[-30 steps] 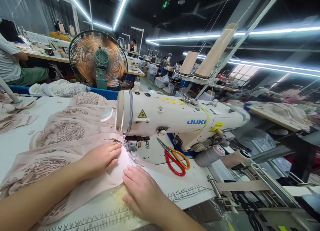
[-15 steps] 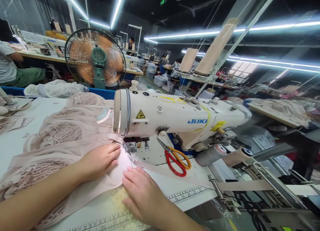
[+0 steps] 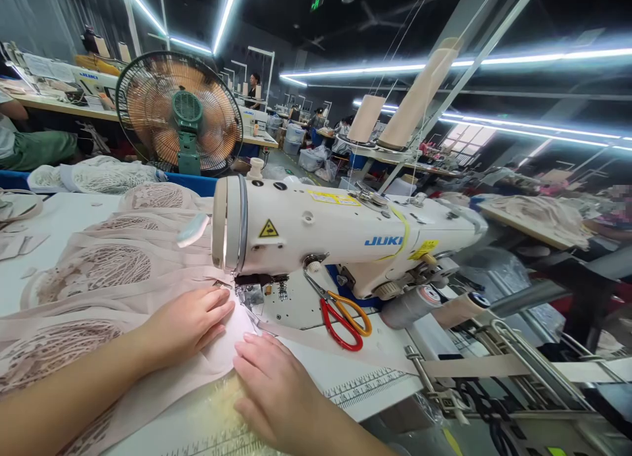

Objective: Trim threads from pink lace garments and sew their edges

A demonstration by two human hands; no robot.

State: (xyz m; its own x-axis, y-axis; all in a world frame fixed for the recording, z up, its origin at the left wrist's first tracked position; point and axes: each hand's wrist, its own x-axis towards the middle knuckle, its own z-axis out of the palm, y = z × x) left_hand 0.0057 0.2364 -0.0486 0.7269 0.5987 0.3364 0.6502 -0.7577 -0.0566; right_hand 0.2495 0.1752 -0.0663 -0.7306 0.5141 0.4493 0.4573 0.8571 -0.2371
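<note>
Pale pink lace-and-mesh fabric, in what look like bra pieces, lies across the sewing table and runs under the needle area of a white sewing machine. My left hand rests flat on it, fingers stretched toward the presser foot. At the fabric's right edge, my right hand lies with its fingers out and its thumb apart, beside a narrow pink elastic band. That band passes across the machine bed to a metal feeder on the right. Whether my right fingertips pinch the cloth is hidden.
Scissors with one red and one orange handle lie by the machine bed. Thread cones stand right of them. A printed ruler runs along the table's front. Behind stands a large fan; people work at other machines.
The camera view has shifted slightly, so the machine and table sit a little further left. Both hands keep nearly the same places on the fabric.
</note>
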